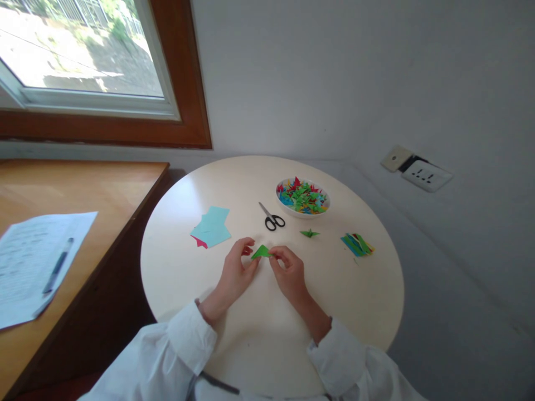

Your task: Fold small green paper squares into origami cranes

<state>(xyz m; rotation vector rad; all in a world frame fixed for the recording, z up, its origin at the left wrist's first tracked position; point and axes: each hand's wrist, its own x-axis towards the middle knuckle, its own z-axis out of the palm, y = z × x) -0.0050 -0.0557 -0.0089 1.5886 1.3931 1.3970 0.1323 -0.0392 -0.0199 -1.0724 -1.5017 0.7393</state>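
A small piece of green paper, folded into a triangle, is held between my hands just above the table. My right hand pinches its right corner between thumb and fingertips. At the left corner is my left hand, its thumb against the paper's lower edge and its fingers curled near it. Beyond the hands lie scissors with black handles, their blades closed. A folded green paper crane rests to the right of them. Light blue paper sheets lie at the left, over a pink piece.
A white bowl full of colourful folded paper pieces stands at the back of the round table. Coloured paper strips lie at the right. On the wooden desk are written sheets and a pen.
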